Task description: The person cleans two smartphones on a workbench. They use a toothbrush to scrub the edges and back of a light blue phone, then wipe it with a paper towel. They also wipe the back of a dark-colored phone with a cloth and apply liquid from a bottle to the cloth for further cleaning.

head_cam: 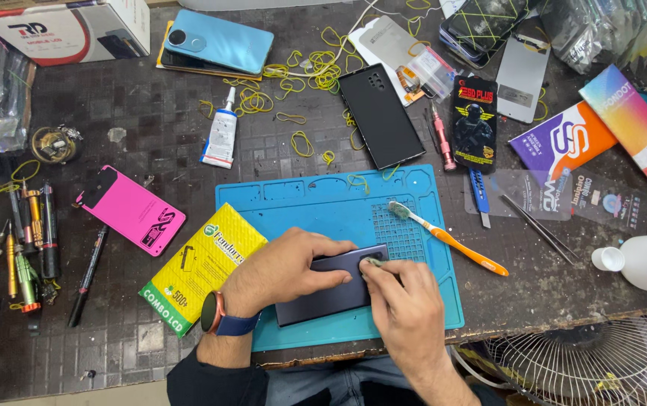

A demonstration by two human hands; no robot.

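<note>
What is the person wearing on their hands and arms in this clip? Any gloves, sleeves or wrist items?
Both hands are bare, with no gloves. The left hand has a round dark smartwatch with a copper-coloured rim and navy strap on its wrist, above a dark sleeve. The right hand shows no watch, and no rings are visible on it.
</note>
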